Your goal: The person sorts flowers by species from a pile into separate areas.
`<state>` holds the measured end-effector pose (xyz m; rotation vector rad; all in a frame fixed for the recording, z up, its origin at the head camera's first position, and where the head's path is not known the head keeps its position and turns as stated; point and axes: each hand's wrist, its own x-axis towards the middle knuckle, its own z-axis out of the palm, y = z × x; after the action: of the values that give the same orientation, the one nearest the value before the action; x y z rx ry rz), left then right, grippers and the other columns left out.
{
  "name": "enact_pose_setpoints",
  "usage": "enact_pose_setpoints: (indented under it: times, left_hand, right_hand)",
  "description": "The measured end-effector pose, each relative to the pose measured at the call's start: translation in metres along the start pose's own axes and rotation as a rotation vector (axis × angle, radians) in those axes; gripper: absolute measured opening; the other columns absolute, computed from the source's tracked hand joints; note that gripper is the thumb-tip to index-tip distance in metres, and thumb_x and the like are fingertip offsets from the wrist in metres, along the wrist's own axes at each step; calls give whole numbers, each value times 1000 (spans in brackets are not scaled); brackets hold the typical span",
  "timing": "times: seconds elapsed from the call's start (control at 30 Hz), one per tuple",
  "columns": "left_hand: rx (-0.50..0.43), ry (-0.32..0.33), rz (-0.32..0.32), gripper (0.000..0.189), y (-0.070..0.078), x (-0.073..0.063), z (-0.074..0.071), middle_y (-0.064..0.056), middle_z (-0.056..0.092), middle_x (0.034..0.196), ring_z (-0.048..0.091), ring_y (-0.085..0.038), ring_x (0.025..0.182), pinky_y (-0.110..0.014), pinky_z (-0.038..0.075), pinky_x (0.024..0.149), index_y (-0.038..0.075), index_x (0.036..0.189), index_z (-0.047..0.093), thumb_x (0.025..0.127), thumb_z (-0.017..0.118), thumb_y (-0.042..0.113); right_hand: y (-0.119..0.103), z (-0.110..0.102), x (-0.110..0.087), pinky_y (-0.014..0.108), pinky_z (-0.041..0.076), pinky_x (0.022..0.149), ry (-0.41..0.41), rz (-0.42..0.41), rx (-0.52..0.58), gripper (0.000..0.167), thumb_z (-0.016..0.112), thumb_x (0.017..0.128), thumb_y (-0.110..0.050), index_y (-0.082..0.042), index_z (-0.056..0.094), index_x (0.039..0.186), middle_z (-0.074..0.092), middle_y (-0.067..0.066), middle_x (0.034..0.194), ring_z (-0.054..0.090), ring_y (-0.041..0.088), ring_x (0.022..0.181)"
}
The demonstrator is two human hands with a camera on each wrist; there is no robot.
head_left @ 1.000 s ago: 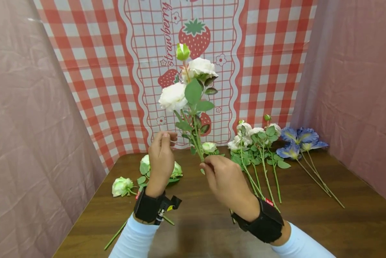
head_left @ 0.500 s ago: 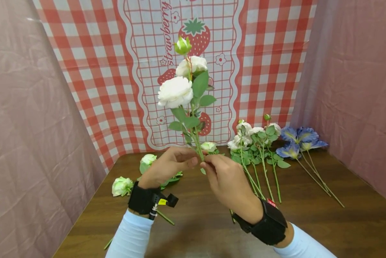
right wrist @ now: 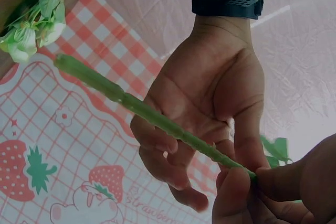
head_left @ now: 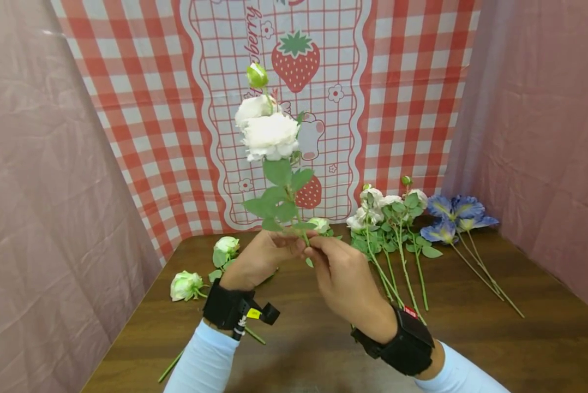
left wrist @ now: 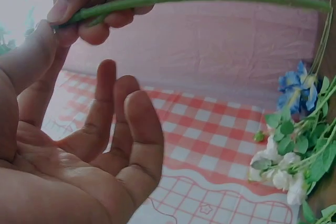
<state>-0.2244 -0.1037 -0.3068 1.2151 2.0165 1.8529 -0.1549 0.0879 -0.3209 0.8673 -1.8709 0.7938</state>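
A white rose spray (head_left: 271,136) with two blooms, a green bud (head_left: 257,75) and leaves stands upright above the table in the head view. My right hand (head_left: 348,281) pinches its green stem (right wrist: 152,116) between thumb and fingers. Right beside it, my left hand (head_left: 259,259) pinches the same stem with thumb and index finger, while its other fingers (left wrist: 144,121) are loosely bent and spread. Below the hands, the bare lower stem sticks out in both wrist views.
Several white rose stems (head_left: 392,218) lie on the brown table (head_left: 471,338) at right, beside blue irises (head_left: 453,215). Pale green-white roses (head_left: 186,285) lie at left, partly hidden by my left arm. A strawberry-print checked cloth (head_left: 412,82) hangs behind.
My left hand has come down from beside the leaves to the stem at my right hand. The spray has turned, its blooms and bud shifting left.
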Motion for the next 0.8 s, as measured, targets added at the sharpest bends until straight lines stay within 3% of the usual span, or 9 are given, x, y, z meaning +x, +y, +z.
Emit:
enact_pose_setpoints:
  times: [0.17,0.33,0.43,0.63,0.8]
  left_hand:
    - [9,33,19,69,-1,2,3,-7,68,132,59,-25,128,-41,48,105,9,138,62,87,73,54]
    - [-113,9,91,48,-1,1,6,-5,69,130,59,-24,127,-41,46,108,10,133,68,93,73,37]
    - [-173,1,124,32,-1,1,8,-3,70,127,61,-23,126,-39,48,106,16,127,73,96,72,25]
    - [-136,24,157,21,-1,2,8,-6,67,127,53,-26,129,-35,49,103,20,115,79,95,72,18]
    - [-103,41,168,20,1,1,8,-8,65,116,53,-24,114,-31,51,92,19,112,80,94,74,24]
  right_hand:
    - [0,2,-1,27,51,61,23,6,26,21,72,88,12,4,68,107,69,10,91,67,17,75]
    - [-1,2,-1,26,50,62,-8,33,99,12,65,95,8,3,67,106,68,9,89,65,14,72]
    - [-1,2,0,25,49,61,-38,60,141,8,62,99,5,4,66,105,67,10,88,62,11,69]
    - [-1,1,1,27,53,63,-76,101,201,11,60,100,5,4,68,107,70,13,94,68,16,76]
    - [0,1,1,26,50,60,-79,99,201,10,61,99,6,5,68,107,68,11,87,62,11,69]
